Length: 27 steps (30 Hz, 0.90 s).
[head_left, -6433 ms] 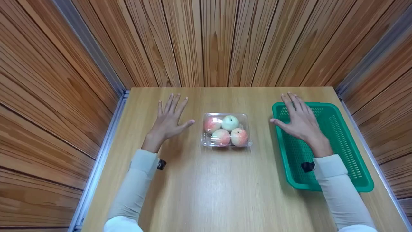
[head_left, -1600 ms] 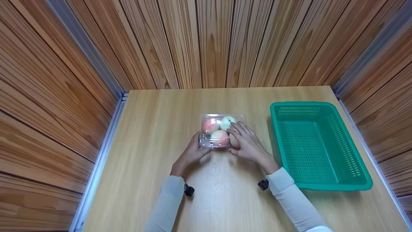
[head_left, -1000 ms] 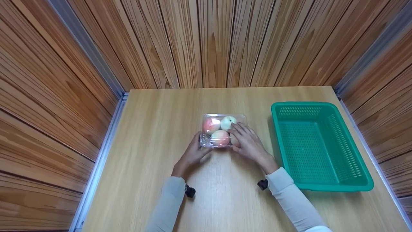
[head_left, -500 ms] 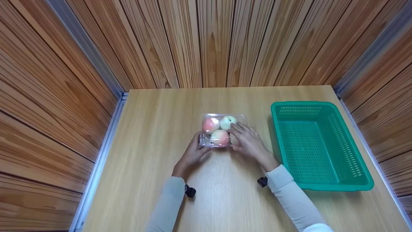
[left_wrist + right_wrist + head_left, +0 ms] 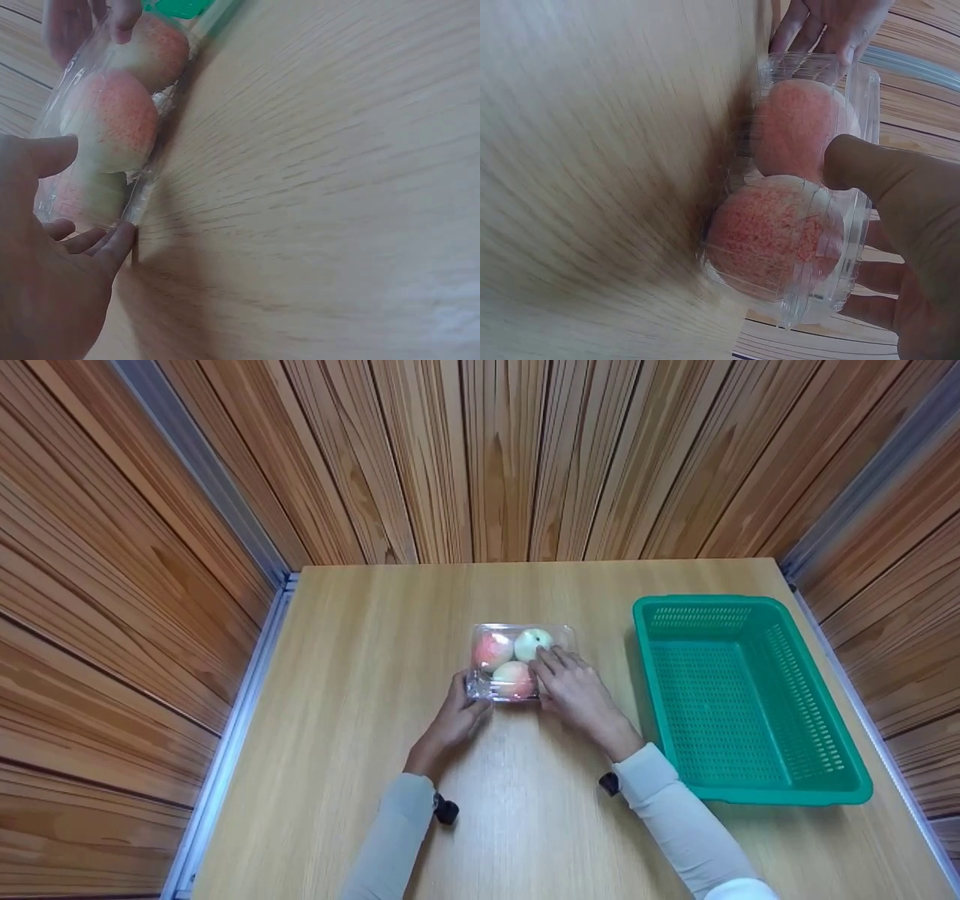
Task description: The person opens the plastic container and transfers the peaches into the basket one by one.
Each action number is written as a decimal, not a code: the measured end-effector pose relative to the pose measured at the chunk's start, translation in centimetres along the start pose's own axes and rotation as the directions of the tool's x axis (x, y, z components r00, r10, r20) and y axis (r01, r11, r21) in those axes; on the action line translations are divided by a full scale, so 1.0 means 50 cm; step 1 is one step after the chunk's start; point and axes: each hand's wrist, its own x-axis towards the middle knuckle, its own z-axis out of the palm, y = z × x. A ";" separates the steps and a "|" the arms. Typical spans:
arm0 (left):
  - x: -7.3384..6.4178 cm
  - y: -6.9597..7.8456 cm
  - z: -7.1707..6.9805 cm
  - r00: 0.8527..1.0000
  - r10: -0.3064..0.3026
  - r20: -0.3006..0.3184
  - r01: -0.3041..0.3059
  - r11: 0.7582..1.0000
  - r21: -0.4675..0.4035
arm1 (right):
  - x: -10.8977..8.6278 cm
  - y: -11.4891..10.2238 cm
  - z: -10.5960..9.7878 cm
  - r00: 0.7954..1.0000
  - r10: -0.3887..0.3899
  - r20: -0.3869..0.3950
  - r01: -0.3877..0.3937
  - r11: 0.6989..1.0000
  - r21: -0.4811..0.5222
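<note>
A clear plastic clamshell box (image 5: 561, 633) of peaches (image 5: 514, 681) rests on the table, its lid down. My left hand (image 5: 451, 718) grips the box's near left corner, thumb on the front side and fingers at the left edge. On the near right corner is my right hand (image 5: 581, 697), with fingers over the lid and the thumb (image 5: 851, 161) against the front wall. That hand covers one peach in the head view. From the right wrist, two blushed peaches (image 5: 776, 232) show through the plastic. The left wrist view shows the left fingertips (image 5: 120, 244) low on the box edge.
A green perforated plastic basket (image 5: 649, 720) stands at the right of the wooden table (image 5: 360, 660), a hand's width or more from the box. Wood-panelled walls (image 5: 495, 465) and metal rails (image 5: 225, 765) bound the table at the back and sides.
Several seconds ago both hands were spread apart, the right one above the basket; since then they have come to the box. Lately the right fingers have drawn slightly closer together; the box has hardly moved.
</note>
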 end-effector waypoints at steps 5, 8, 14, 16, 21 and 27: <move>0.001 -0.001 0.002 1.000 -0.003 -0.004 0.003 1.000 0.017 | 0.009 0.001 0.001 1.000 0.006 0.000 -0.006 1.000 -0.005; 0.000 -0.002 0.004 1.000 -0.006 -0.004 0.006 0.999 0.044 | 0.012 0.001 0.001 1.000 0.007 -0.027 -0.007 1.000 -0.004; -0.003 -0.001 0.009 1.000 -0.024 -0.010 0.025 0.997 0.080 | 0.013 0.001 0.001 0.999 0.021 -0.041 -0.022 1.000 -0.016; -0.002 -0.001 0.010 1.000 -0.023 -0.011 0.024 0.996 0.085 | 0.014 0.001 -0.001 0.999 0.035 -0.024 -0.036 0.999 -0.017; -0.002 -0.004 0.010 1.000 -0.015 -0.008 0.016 0.995 0.096 | 0.019 -0.001 -0.001 0.998 0.067 0.012 -0.066 0.998 -0.010; -0.002 -0.005 0.009 1.000 -0.014 -0.015 0.016 0.993 0.115 | 0.023 -0.005 0.002 0.997 0.079 0.012 -0.079 0.996 -0.029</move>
